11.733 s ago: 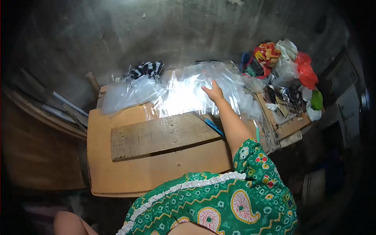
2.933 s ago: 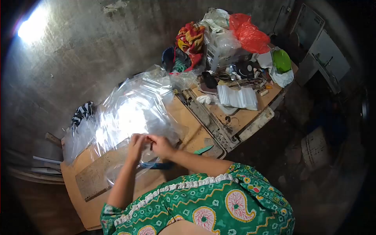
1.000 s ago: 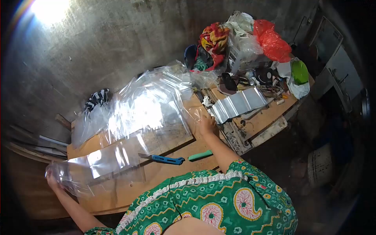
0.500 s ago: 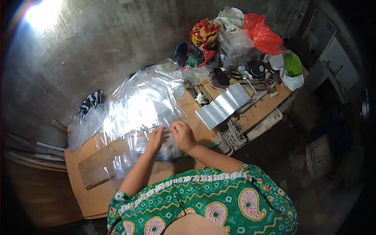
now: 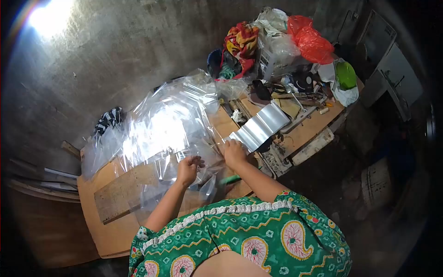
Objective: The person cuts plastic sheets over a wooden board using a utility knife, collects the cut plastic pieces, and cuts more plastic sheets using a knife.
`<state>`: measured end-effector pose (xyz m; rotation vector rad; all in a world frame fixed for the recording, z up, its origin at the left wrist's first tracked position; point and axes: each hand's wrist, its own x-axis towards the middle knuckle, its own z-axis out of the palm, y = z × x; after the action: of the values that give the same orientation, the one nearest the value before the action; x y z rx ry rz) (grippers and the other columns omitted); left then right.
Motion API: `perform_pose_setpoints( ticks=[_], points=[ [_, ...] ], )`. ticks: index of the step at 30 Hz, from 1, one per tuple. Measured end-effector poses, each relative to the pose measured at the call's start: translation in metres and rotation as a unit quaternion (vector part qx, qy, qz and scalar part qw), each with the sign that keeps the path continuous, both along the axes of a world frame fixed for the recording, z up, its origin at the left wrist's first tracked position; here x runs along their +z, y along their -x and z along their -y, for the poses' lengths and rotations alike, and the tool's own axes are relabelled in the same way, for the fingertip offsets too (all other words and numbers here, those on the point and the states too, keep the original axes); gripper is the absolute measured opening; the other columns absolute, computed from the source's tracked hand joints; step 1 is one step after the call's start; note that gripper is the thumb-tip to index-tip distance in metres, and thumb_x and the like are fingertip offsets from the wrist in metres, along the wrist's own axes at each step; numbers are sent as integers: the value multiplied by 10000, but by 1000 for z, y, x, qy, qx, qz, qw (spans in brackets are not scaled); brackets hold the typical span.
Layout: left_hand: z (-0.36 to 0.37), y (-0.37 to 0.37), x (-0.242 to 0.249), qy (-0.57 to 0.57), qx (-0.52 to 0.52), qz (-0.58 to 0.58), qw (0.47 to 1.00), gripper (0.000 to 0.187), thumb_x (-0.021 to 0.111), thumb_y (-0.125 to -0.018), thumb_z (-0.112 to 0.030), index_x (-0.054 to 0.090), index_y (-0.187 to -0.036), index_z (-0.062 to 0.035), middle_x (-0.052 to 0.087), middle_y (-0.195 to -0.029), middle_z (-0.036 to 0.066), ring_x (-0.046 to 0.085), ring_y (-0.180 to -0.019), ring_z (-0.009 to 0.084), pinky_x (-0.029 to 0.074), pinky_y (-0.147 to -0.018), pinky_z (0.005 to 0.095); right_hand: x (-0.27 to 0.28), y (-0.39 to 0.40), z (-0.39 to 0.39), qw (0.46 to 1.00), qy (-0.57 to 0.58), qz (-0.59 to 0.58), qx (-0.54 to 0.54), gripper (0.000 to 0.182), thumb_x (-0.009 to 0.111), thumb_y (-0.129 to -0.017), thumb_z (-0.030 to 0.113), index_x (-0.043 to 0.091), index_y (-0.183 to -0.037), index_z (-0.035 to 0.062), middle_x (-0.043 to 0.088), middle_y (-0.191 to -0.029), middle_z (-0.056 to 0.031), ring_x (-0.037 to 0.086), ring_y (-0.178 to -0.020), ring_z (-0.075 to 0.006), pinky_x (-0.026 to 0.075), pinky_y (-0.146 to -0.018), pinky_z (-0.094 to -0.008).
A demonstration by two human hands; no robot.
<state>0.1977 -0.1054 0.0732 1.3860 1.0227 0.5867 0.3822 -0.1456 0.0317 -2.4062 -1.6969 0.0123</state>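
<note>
My right hand is closed on the near left end of a wavy, silvery sheet that lies on the right part of the table. Loosely curled with the fingers apart, my left hand hovers over clear plastic sheets and seems to hold nothing. More clear plastic film is heaped beyond it, glaring in the light. Just below my right hand lies a narrow green object, partly covered; its kind cannot be made out.
A wooden board lies across the left of the table. Tools and scraps crowd the right side, with a green bowl and a red plastic bag behind. A grey wall stands at the back.
My right hand has moved right from the plastic to the silvery sheet, which has shifted slightly toward me. My left hand has opened a little, and the near plastic has shifted, exposing the green object.
</note>
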Motion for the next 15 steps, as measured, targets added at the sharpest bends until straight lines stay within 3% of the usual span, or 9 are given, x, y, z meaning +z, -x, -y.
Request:
perform_pose_setpoints(
  ticks=[3, 5, 7, 8, 9, 11, 13, 14, 15],
  points=[
    [-2, 3, 7, -51, -5, -78, 996, 215, 382, -819, 20, 530, -972, 42, 613, -885, 144, 606, -734, 192, 462, -600, 260, -13, -29, -12, 999, 32, -7, 3, 195, 487, -752, 136, 538, -909, 32, 528, -901, -136, 554, -813, -323, 485, -669, -382],
    [-5, 13, 20, -49, 8, -48, 998, 218, 380, -813, 23, 534, -967, 34, 614, -882, 140, 607, -732, 190, 463, -600, 261, 13, -57, -18, 985, 106, -130, -28, 203, 496, -749, 122, 542, -919, 23, 545, -959, -178, 563, -862, -330, 475, -700, -414],
    [-13, 31, 32, -36, 47, 8, 998, 253, 367, -774, 41, 536, -960, 19, 615, -875, 130, 607, -736, 186, 465, -603, 263, 48, -95, -22, 995, 9, -99, 3, 146, 450, -754, 74, 542, -864, 44, 584, -777, -177, 580, -787, -360, 463, -678, -446],
    [-19, 45, 43, -70, 44, 12, 996, 295, 351, -734, 57, 530, -965, 16, 613, -864, 123, 606, -743, 192, 466, -604, 266, 107, -104, -13, 996, -5, -88, -16, 111, 452, -732, 54, 520, -816, 28, 570, -792, -202, 563, -787, -377, 455, -683, -438],
    [-19, 55, 72, -64, 67, -15, 996, 258, 384, -760, 22, 522, -977, 6, 611, -855, 109, 605, -753, 191, 462, -615, 269, 110, -139, -18, 982, -167, -86, 13, 127, 452, -709, 42, 527, -812, 29, 568, -796, -205, 556, -783, -376, 448, -692, -438],
    [-28, 90, 95, -77, 107, 9, 991, 202, 489, -850, -189, 530, -973, -34, 606, -824, 65, 599, -747, 161, 437, -616, 260, 200, -167, 0, 983, -175, -9, -48, 165, 443, -672, 23, 551, -796, 44, 571, -815, -192, 548, -809, -368, 440, -693, -443],
    [-37, 138, 116, -95, 174, 69, 978, 188, 501, -846, -183, 534, -971, -47, 600, -803, 50, 593, -715, 154, 433, -614, 261, 237, -211, 10, 960, -260, 37, -93, 211, 448, -675, 39, 571, -846, 41, 582, -830, -190, 548, -822, -362, 436, -717, -434],
    [-41, 163, 125, -112, 203, 92, 968, 178, 502, -844, -170, 537, -967, -46, 592, -795, 43, 583, -706, 145, 432, -616, 257, 248, -243, 12, 971, -199, 71, -114, 286, 470, -676, 31, 577, -939, 52, 587, -884, -185, 552, -857, -346, 427, -736, -395],
    [-43, 186, 133, -131, 233, 115, 957, 168, 504, -842, -156, 540, -963, -45, 584, -786, 36, 572, -697, 137, 431, -618, 253, 247, -269, 14, 958, -258, 37, -123, 228, 445, -688, 47, 583, -868, 31, 580, -876, -205, 545, -858, -356, 426, -759, -411]
  ],
)
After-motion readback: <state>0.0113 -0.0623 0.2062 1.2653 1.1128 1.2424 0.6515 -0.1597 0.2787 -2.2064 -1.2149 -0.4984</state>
